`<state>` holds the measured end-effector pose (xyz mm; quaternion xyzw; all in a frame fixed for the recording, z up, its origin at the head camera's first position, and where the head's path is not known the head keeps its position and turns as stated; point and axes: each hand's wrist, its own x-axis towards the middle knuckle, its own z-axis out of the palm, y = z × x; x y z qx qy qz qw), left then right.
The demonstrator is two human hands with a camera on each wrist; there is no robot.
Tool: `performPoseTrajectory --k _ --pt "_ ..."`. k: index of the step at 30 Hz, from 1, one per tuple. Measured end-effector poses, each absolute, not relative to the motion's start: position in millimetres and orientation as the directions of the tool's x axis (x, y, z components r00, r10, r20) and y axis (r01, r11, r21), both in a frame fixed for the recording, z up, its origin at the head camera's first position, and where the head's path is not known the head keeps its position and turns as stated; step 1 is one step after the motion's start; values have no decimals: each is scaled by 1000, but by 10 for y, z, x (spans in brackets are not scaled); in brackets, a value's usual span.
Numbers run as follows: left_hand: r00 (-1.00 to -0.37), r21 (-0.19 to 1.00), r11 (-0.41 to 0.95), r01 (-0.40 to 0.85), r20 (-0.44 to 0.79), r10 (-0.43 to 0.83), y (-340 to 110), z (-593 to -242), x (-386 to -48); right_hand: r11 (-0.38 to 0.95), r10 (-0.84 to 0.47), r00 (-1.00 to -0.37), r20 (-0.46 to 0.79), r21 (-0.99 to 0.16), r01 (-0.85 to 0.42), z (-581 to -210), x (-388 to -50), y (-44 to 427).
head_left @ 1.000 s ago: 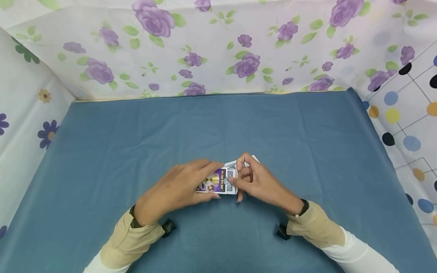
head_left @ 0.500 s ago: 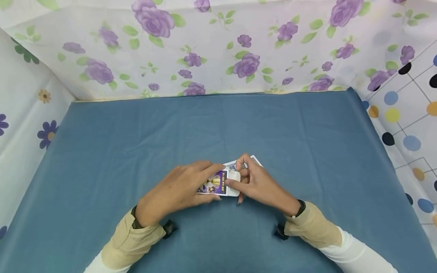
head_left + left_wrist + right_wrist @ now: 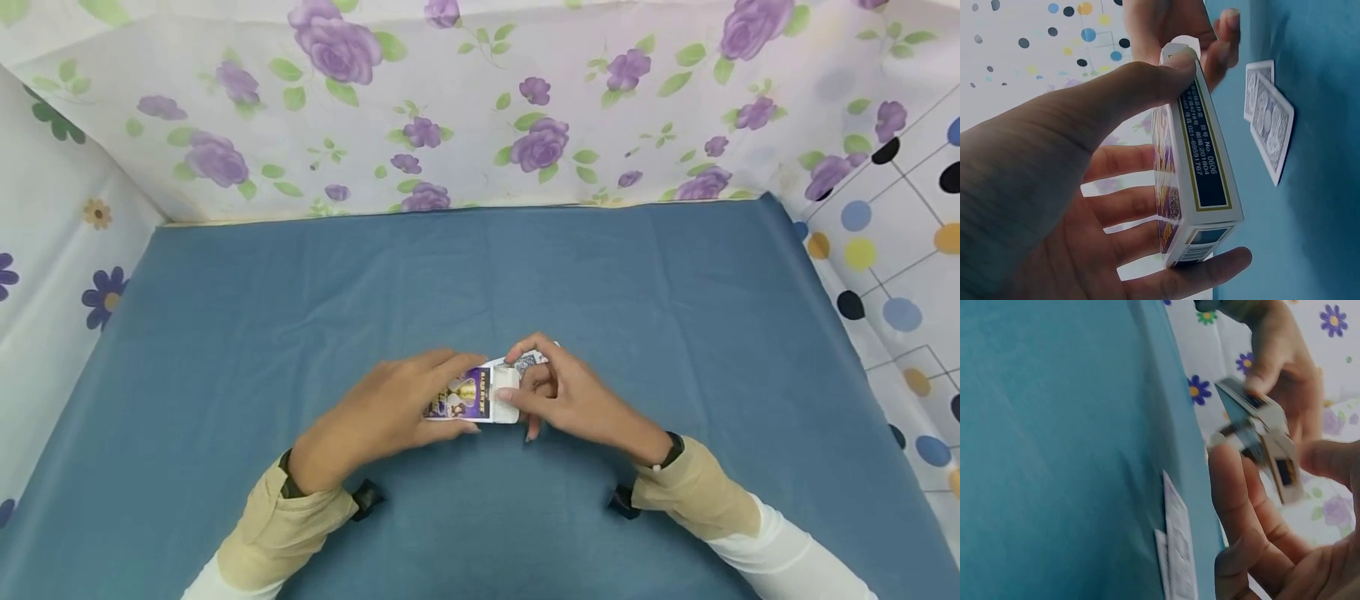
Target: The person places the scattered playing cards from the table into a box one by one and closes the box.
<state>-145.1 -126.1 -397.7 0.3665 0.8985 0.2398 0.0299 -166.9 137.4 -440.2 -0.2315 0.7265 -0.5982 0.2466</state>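
Observation:
A small playing-card box (image 3: 468, 393), purple with a gold trophy on its front, is held by my left hand (image 3: 378, 408). In the left wrist view my thumb lies along the printed narrow side and the fingers spread behind the box. My right hand (image 3: 577, 404) is at the box's right end, its thumb on the white end flap (image 3: 507, 393) and its fingers curled behind; it pinches the flap. That end is blurred in the right wrist view. Two patterned playing cards (image 3: 1272, 122) lie overlapping, backs up, on the table beyond the box, partly covered by the right hand in the head view.
A blue cloth (image 3: 480, 283) covers the table. Floral sheeting (image 3: 450, 108) hangs along the back edge, with patterned sheets on the left and right sides. Both forearms reach in from the front, with black straps and small black devices at the wrists.
One second ago card backs showed at the box's right end; since half a second ago the white flap shows there instead. The box and left hand have shifted slightly left.

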Motion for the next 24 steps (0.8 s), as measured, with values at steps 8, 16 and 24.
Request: performPoseTrajectory --k 8,16,24 --pt "-769 456 660 597 90 633 -1359 -3898 -1481 155 -618 -783 -64 -987 -42 -4395 -1850 1523" --pt "-772 463 653 599 118 625 -1395 -3881 -1489 215 -575 -811 -109 -976 -22 -4507 -1983 1582" --pt "-780 454 669 588 100 618 -1400 -3873 -1491 353 -556 -822 -119 -930 -104 -4577 -2016 1633"
